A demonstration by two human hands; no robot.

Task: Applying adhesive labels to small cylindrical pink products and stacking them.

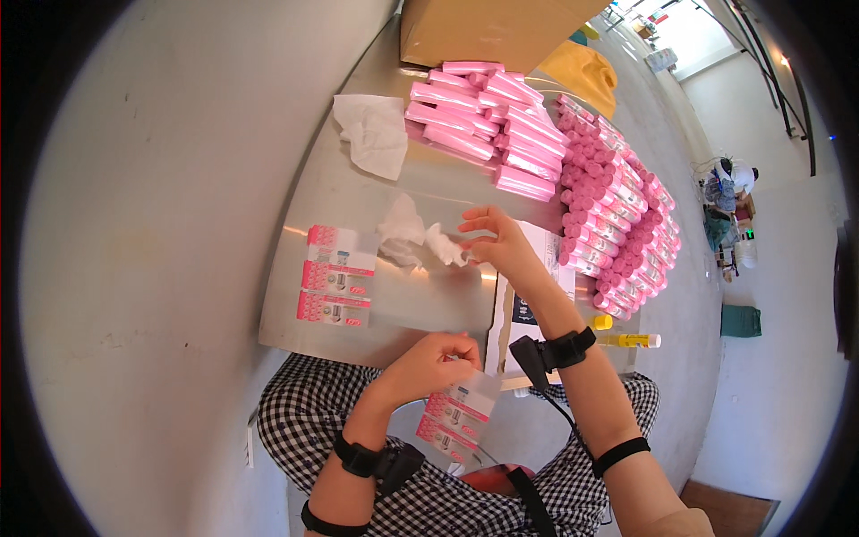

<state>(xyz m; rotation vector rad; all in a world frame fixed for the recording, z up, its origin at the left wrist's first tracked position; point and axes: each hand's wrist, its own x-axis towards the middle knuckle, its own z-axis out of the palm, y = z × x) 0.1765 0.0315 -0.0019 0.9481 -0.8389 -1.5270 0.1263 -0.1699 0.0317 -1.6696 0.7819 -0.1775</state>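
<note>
Over the lap, the label sheet is pinched by the left hand; best kept flat, edge-held, so creases are avoided; right hand held loosely open by crumpled tissue, touch unclear.

Cardboard box, yellow cloth, green bin

Bright upper right — glare on table — edges bowed.
</note>
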